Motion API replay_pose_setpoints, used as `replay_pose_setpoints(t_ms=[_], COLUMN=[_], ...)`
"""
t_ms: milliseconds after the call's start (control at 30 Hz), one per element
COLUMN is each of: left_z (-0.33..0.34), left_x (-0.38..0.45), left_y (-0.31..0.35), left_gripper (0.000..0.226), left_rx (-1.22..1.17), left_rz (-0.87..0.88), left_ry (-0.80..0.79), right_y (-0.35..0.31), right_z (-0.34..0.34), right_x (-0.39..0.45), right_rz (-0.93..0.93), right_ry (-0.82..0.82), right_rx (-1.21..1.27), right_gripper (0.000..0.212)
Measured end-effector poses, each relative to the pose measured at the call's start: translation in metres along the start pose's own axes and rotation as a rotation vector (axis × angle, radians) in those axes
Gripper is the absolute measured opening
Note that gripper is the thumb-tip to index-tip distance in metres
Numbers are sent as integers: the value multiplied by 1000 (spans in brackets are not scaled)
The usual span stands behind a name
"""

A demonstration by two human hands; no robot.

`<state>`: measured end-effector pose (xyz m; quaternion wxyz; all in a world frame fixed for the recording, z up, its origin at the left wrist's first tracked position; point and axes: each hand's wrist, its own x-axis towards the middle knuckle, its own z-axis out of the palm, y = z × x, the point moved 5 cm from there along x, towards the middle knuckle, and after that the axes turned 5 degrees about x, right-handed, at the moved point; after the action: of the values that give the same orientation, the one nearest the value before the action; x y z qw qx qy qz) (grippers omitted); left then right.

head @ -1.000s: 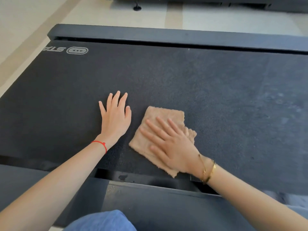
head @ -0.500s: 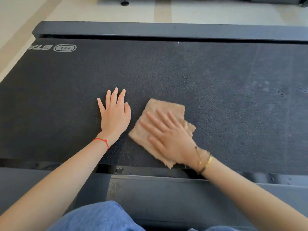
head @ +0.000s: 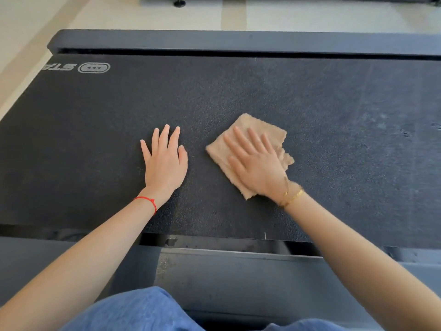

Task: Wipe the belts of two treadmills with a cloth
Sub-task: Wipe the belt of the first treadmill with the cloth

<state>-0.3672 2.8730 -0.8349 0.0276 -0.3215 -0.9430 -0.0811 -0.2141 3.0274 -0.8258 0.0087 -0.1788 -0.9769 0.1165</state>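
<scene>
A wide black treadmill belt (head: 238, 96) fills most of the head view, with a white logo at its far left. A tan cloth (head: 265, 130) lies flat on the belt right of centre. My right hand (head: 255, 163) presses down on the cloth with straight, spread fingers and covers most of it. My left hand (head: 164, 161) rests flat on the bare belt, a hand's width to the left of the cloth, fingers straight. Pale dusty smears mark the belt at the right (head: 381, 125).
A dark grey side rail (head: 238, 41) runs along the far edge of the belt, and another (head: 238, 271) along the near edge. Beyond lies a pale floor (head: 28, 32) with a black foot (head: 179, 3) of other equipment. My blue-clad knees (head: 133, 311) are at the bottom.
My right hand has slid the cloth to the right and farther up the belt, widening the gap to my left hand. The left hand stays flat on the belt.
</scene>
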Motion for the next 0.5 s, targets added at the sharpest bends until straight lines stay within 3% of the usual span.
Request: replay_pose_setpoints(t_ms=[100,200,300,400,500], left_z=[-1,-1,-1,-1,0], left_x=[0,0,-1,0,0], left_y=[1,0,0,1,2], left_gripper=[52,52,52,52,52], left_rx=[3,5,1,4,12], left_rz=[4,7,7,1,1], left_ry=[7,7,4,-4,-2], right_y=[-26,-14,28,68,59], right_z=[9,9,-1,-15,-13], right_x=[-44,-65,-44,3,25], right_rz=[-195,-255,-148,120,218], right_ry=[-36,-54,-32,28,48], right_rx=[9,40,14,31,29], right_gripper=[54,53,53,52,54])
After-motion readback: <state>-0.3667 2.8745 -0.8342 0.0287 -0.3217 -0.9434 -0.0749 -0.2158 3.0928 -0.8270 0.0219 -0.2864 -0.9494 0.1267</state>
